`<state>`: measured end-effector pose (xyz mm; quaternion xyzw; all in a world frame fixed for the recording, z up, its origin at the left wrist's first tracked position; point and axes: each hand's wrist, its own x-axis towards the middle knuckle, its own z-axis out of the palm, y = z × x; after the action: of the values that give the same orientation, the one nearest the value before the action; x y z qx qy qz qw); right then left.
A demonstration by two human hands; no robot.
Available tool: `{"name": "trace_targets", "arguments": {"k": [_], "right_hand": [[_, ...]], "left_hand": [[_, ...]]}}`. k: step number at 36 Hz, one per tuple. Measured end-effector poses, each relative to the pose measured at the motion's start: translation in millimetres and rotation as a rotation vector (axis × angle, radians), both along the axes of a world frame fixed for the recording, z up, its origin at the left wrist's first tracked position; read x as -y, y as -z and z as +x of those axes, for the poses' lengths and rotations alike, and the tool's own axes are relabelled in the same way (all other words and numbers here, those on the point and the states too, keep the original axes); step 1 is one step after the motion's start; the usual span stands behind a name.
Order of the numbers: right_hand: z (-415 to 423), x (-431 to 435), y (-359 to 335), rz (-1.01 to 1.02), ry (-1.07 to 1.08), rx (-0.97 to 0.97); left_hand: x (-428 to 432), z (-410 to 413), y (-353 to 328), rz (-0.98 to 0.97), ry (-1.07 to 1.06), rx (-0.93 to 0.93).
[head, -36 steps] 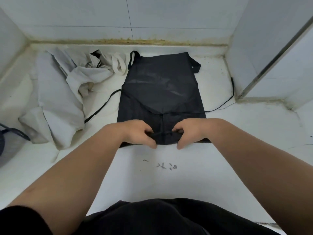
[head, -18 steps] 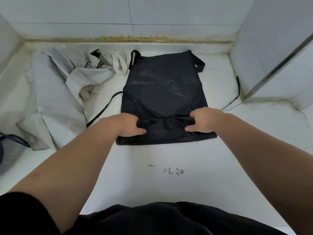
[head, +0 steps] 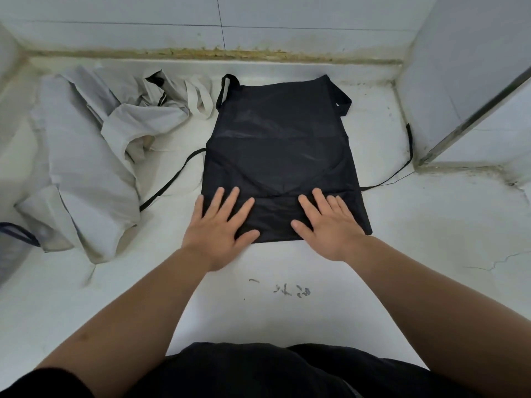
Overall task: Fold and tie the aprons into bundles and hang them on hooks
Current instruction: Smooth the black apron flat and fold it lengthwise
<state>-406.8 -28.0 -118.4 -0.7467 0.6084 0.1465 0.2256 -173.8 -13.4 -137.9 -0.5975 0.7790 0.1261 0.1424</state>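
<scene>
Head view: a white, scuffed work surface [head: 287,326] set in a tiled alcove, with a white tiled wall [head: 287,21] behind, a yellowish stained seam [head: 215,53] where wall meets surface, and a metal-edged panel [head: 471,110] at the right. A few dark marks [head: 290,291] lie on the surface near the person. The black apron [head: 281,139] lies flat in the middle, bib end toward the wall, its thin ties [head: 172,179] trailing out to both sides. A heap of crumpled grey aprons [head: 86,162] lies just beside it on the left, and a dark-edged object [head: 14,239] shows at the left margin. The left hand [head: 218,228] and right hand [head: 327,225] rest palm-down on the apron's near, folded-over band, fingers straight and spread, gripping nothing. Half a second earlier both hands had curled fingers pinching that fold as it was drawn up from the near hem; now the fold lies flat under the flattened hands.
</scene>
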Motion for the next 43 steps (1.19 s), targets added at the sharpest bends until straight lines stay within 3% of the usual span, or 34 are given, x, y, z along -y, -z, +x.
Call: {"name": "trace_targets", "arguments": {"k": [4, 8, 11, 15, 21, 29, 37, 43], "right_hand": [[1, 4, -5, -0.217, 0.166, 0.111], [-1, 17, -14, -0.255, 0.146, 0.029], [-1, 30, -16, -0.248, 0.022, -0.077], [-5, 38, -21, -0.166, -0.003, -0.042], [-13, 42, -29, -0.086, 0.014, -0.023], [-14, 45, -29, -0.096, 0.045, 0.011], [-17, 41, -22, -0.138, 0.055, -0.049], [-25, 37, -17, -0.112, 0.183, -0.049]], "left_hand": [[3, 7, -7, -0.096, -0.070, -0.117], [17, 2, -18, -0.347, 0.014, -0.265], [34, -11, -29, -0.173, 0.109, -0.256], [50, -17, -30, 0.008, 0.060, -0.208], [59, -3, -35, -0.058, 0.026, -0.159], [49, 13, -30, -0.095, -0.104, -0.232], [45, 15, -27, -0.108, -0.135, -0.169], [36, 28, -21, -0.215, -0.404, -0.065]]}}
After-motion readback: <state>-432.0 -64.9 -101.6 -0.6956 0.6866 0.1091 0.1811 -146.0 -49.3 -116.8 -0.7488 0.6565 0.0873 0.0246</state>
